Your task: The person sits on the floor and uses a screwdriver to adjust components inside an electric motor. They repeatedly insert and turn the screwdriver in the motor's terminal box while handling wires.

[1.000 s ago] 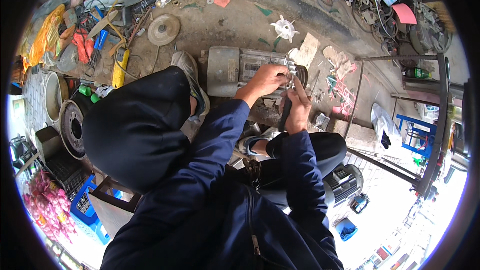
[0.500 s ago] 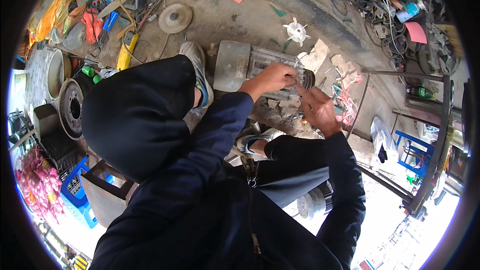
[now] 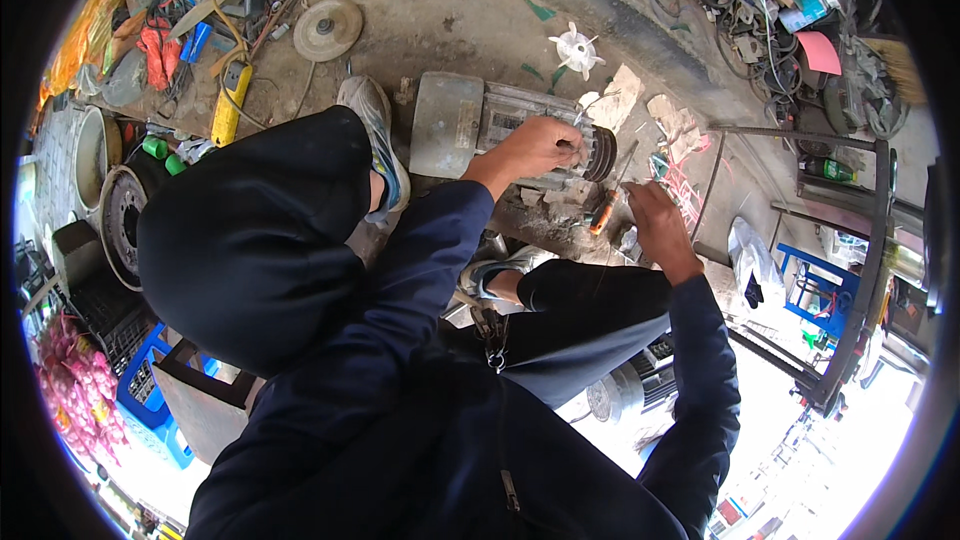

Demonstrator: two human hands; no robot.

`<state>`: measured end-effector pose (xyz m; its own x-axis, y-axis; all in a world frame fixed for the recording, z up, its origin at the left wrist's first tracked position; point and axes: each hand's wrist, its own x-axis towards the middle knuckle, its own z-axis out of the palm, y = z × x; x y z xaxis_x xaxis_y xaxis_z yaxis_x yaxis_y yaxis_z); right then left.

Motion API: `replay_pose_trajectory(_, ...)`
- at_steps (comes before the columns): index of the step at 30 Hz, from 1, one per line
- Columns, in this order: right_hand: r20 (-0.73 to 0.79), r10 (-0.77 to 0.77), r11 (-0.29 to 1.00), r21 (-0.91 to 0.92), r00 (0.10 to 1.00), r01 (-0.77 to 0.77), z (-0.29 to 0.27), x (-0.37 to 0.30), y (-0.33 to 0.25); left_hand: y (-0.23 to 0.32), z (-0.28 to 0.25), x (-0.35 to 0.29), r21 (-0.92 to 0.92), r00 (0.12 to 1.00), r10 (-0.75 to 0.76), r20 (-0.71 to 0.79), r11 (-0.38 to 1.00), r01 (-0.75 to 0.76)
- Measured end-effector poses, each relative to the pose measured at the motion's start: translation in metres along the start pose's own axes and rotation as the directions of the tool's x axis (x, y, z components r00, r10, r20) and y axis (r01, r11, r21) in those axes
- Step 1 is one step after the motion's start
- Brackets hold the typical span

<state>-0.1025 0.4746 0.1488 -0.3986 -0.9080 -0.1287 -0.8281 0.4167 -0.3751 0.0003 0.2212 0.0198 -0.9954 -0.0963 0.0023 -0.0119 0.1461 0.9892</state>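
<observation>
A grey electric motor lies on its side on the dirty ground in front of me. My left hand is over its finned end, fingers closed in a pinch beside the dark ringed part. Whatever those fingers hold is too small to make out. To the right, apart from the motor, my right hand has its fingertips pressed together, and their contents cannot be told either. Between the hands and nearer to me, a screwdriver with an orange handle lies on the ground, its shaft pointing away.
Beyond the motor are a white fan wheel and a round grey disc. A yellow tool with a cord lies at left. Tangled cables pile up far right, above a metal frame. My shoe is beside the motor.
My right hand has drawn away from the motor's end and from my left hand, toward the right and nearer to me. The left hand stays at the motor. The view has shifted slightly.
</observation>
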Motion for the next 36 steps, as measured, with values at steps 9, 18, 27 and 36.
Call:
replay_pose_trajectory(9,0.078,-0.343,0.896,-0.271,0.936,0.351,0.035,0.054,-0.013,0.003,0.001,-0.001,-0.075,1.0,-0.006,-0.008,0.997,0.005)
replay_pose_trajectory(18,-0.063,-0.25,0.935,-0.277,0.966,0.224,0.052,0.058,-0.012,0.005,0.001,-0.002,0.042,0.998,0.039,-0.058,0.998,-0.036)
replay_pose_trajectory(27,-0.257,-0.158,0.981,-0.148,0.953,0.123,0.061,0.034,-0.024,0.005,0.0,-0.001,0.034,0.999,0.015,-0.029,0.999,-0.013)
replay_pose_trajectory(36,-0.415,0.161,0.983,0.151,0.896,-0.106,0.09,0.021,-0.037,0.011,0.001,-0.002,-0.003,0.999,0.003,-0.035,1.0,-0.004)
